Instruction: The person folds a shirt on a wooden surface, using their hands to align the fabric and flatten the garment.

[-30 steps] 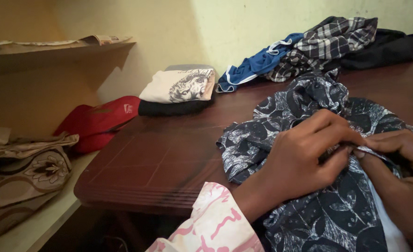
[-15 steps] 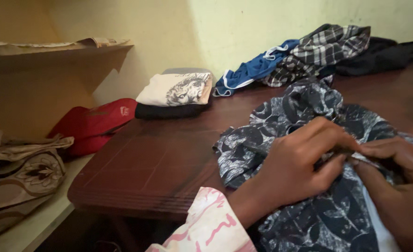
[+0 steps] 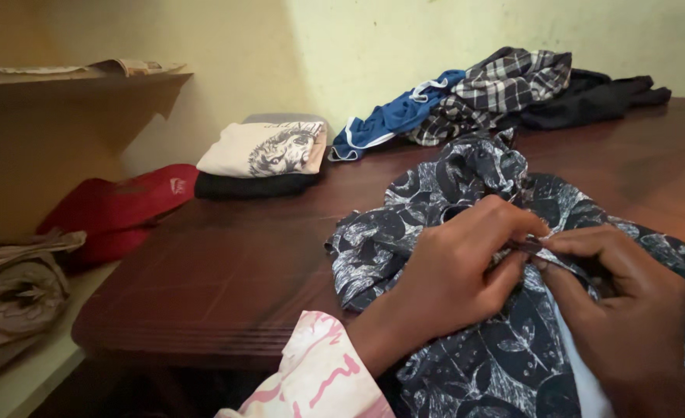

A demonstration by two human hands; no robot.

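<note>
1. Head view, closest in: pink-and-white sleeve point(image 3: 323, 379) at the bottom edge, leading to the left hand point(image 3: 454, 282).
2. Both hands are closed in a pinch on the dark leaf-print shirt point(image 3: 512, 356), fingertips meeting at one fold; right hand point(image 3: 628, 310) sits just beside the left.
3. That shirt lies bunched on the brown tabletop point(image 3: 234, 271), right under the hands.
4. Further back: folded cream shirt point(image 3: 265, 149) on a black one.
5. Against the wall, a heap of blue shorts point(image 3: 392, 120) and a plaid shirt point(image 3: 505, 81).

Dim warm indoor light; soft shadows, slight blur throughout.
</note>
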